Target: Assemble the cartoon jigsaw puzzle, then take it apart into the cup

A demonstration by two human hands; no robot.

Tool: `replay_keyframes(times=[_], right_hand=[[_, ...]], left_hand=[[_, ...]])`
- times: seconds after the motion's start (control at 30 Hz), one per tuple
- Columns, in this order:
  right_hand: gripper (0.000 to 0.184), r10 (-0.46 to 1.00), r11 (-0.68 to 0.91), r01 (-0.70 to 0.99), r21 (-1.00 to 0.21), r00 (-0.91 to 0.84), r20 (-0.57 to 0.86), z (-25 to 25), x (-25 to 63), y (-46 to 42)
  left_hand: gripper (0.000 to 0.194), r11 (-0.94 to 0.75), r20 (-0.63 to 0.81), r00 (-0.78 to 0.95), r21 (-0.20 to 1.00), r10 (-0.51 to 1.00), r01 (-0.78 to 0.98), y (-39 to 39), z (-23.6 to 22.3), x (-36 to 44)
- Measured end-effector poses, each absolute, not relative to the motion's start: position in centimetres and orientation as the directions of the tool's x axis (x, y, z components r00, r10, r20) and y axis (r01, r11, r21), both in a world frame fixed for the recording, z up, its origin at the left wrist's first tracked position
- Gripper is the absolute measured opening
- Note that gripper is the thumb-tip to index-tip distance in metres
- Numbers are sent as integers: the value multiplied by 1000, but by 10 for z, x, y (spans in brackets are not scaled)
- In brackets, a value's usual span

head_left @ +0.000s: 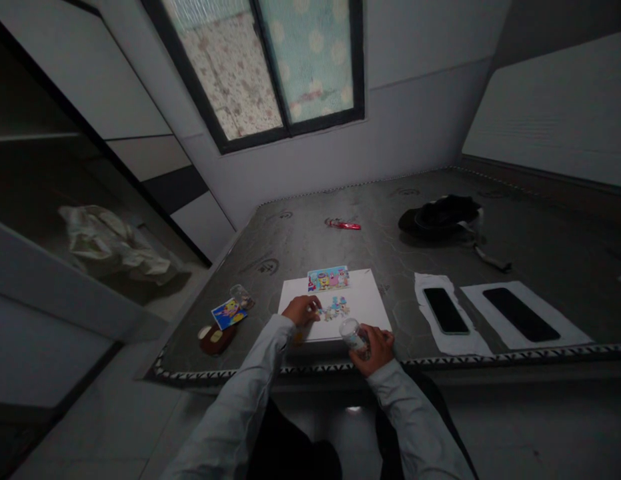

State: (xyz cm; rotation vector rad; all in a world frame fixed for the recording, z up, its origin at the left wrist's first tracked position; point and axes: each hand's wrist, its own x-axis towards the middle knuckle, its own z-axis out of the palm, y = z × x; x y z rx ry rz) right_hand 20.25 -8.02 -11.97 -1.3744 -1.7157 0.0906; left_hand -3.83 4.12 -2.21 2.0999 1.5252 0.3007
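Note:
My right hand (374, 348) is wrapped round a small clear jar (354, 335), tilted over the front edge of a white box (363, 300); small pieces show inside it. My left hand (303, 311) rests over the left part of the box, fingers curled and fingertips together beside a loose pile of small coloured pieces (336, 308) that look like jigsaw pieces. Whatever lies between those fingertips is too small to make out. Behind the pile, at the box's back edge, lies a bright cartoon picture card (328, 279).
Left of the box are another clear jar (241, 297), a blue and yellow card (229, 313) and a brown object (217, 339). Two phones (446, 311) lie on white sheets at right. Further back are a red packet (344, 225) and a dark cap (443, 219) on the grey mattress (300, 243).

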Motion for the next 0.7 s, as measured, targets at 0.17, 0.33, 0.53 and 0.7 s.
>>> replay_keyframes(times=[0.17, 0.33, 0.53, 0.7], right_hand=[[54, 792, 385, 753, -534, 28, 610, -120, 202, -79], [52, 775, 399, 754, -522, 28, 632, -119, 202, -79], [52, 774, 396, 757, -520, 30, 633, -120, 202, -79], [51, 797, 377, 759, -531, 26, 603, -121, 202, -79]], left_hand=[[31, -224, -86, 323, 557, 942, 800, 39, -25, -39], [18, -219, -79, 325, 589, 942, 778, 33, -30, -41], [24, -246, -35, 337, 615, 941, 749, 26, -30, -44], [28, -262, -29, 326, 529, 945, 807, 25, -30, -48]])
